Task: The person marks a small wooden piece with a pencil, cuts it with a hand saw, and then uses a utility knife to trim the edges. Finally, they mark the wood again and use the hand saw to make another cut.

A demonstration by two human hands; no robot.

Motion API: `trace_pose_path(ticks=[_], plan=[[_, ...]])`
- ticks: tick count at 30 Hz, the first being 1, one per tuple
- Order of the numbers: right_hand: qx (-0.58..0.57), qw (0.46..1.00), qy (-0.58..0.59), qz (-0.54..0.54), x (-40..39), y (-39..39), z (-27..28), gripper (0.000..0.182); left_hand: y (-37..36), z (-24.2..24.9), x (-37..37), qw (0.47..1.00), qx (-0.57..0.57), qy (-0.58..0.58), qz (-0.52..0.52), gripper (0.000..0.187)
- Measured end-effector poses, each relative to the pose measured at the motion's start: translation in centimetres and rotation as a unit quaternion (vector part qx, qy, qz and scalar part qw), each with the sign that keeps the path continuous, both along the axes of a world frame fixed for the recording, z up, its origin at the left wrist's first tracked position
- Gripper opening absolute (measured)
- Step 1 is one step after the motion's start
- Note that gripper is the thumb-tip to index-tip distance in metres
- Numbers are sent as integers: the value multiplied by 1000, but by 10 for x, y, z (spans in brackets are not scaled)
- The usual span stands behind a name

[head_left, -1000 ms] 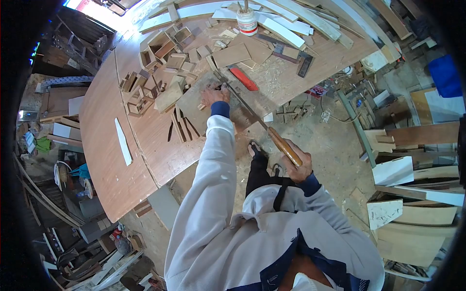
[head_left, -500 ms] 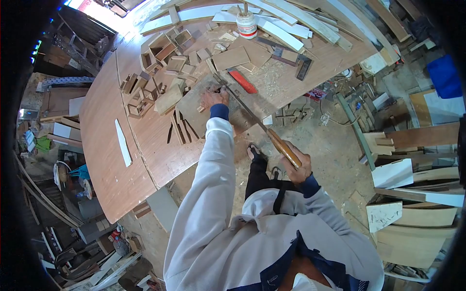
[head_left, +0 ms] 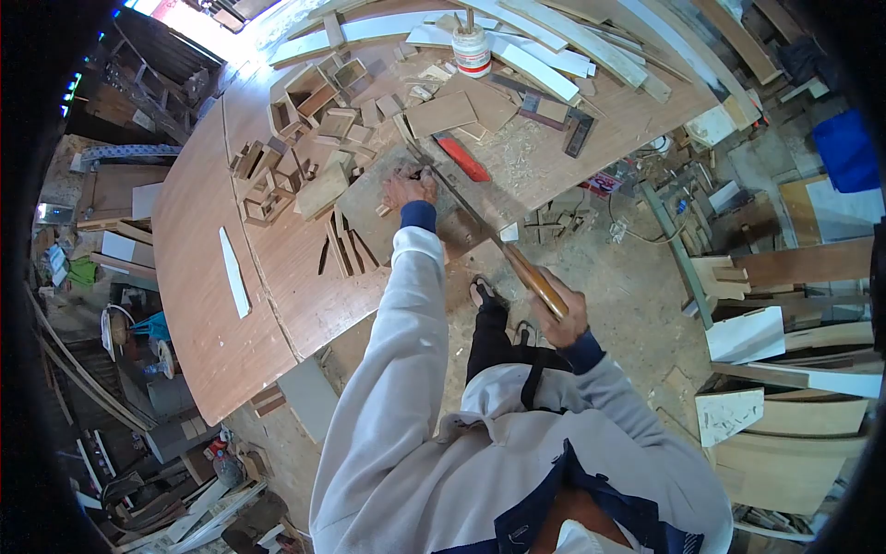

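My right hand (head_left: 561, 309) is wrapped round the wooden handle of a backsaw (head_left: 475, 217). The saw slants up and left from the hand, its blade lying over the edge of a grey board (head_left: 365, 189) on the table. On that board, beside the far half of the blade, my left hand (head_left: 409, 190) presses down with bent fingers. Whatever its fingertips grip is too small and hidden to name. Just right of the blade lies a red tool (head_left: 461, 159). Thin dark wood strips (head_left: 346, 245) rest below the left wrist.
Small wooden box frames (head_left: 272, 189) and offcuts crowd the table (head_left: 198, 305) to the left. Behind stands a white jar (head_left: 471, 54) holding sticks, near long boards (head_left: 563, 37). A try square (head_left: 554, 113) lies at right. Wood panels (head_left: 784, 415) are stacked beyond the floor.
My right hand and the saw have shifted slightly up and left, along the blade's line. The left hand stays in place on the board.
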State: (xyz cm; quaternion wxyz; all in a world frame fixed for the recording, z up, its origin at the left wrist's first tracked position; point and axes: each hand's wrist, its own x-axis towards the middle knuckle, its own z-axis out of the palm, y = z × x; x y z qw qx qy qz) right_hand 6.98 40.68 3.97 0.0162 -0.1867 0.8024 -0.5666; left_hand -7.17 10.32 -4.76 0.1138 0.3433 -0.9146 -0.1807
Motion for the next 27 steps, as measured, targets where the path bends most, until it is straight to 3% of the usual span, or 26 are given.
trace_pose_path(ticks=[5,10,13,21,27], plan=[[-32,998,-46,-7,-21,-25,2,40,4,0,-1,998,-47,38,8,32],[-11,1000,-8,7,3,5,5,40,2,3,-1,999,38,19,16,30],[-5,998,-60,8,7,11,6,36,3,7,-1,997,71,5,20,29],[-41,997,-72,-4,-18,-19,7,41,3,6,-1,998,62,9,12,32],[-17,1000,8,-12,3,2,-4,41,4,0,-1,999,39,13,21,36]])
